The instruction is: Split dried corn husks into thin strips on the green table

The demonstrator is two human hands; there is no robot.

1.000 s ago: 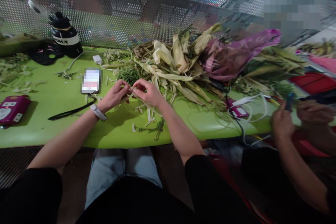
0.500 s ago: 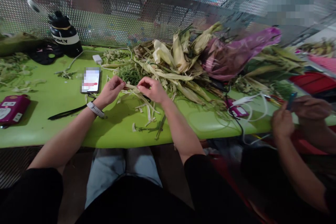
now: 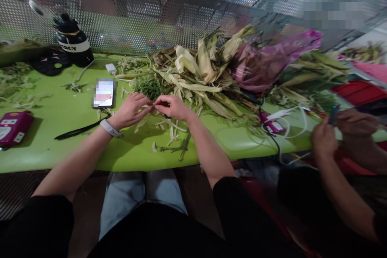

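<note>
My left hand [image 3: 130, 109], with a white watch on its wrist, and my right hand [image 3: 173, 107] meet fingertip to fingertip over the green table [image 3: 69, 145]. Between them they pinch a thin pale strip of corn husk [image 3: 152, 105]. More torn husk strips [image 3: 169, 129] lie just under and in front of my hands. A big pile of corn husks and ears [image 3: 202, 72] lies right behind my right hand. A small heap of green shreds [image 3: 148, 86] sits behind my left hand.
A phone [image 3: 104, 93] lies left of my hands, a black strap [image 3: 78, 130] near it, a pink device [image 3: 13, 126] far left. A black bottle [image 3: 74, 41] stands by the perforated metal wall. A purple bag [image 3: 266, 62] lies on the right. Another person's hands [image 3: 338, 129] work at the right with cables [image 3: 281, 123].
My hands drew apart along the husk strip half a second ago, then came back together and sank slightly toward the table. The other person's hands shifted a little.
</note>
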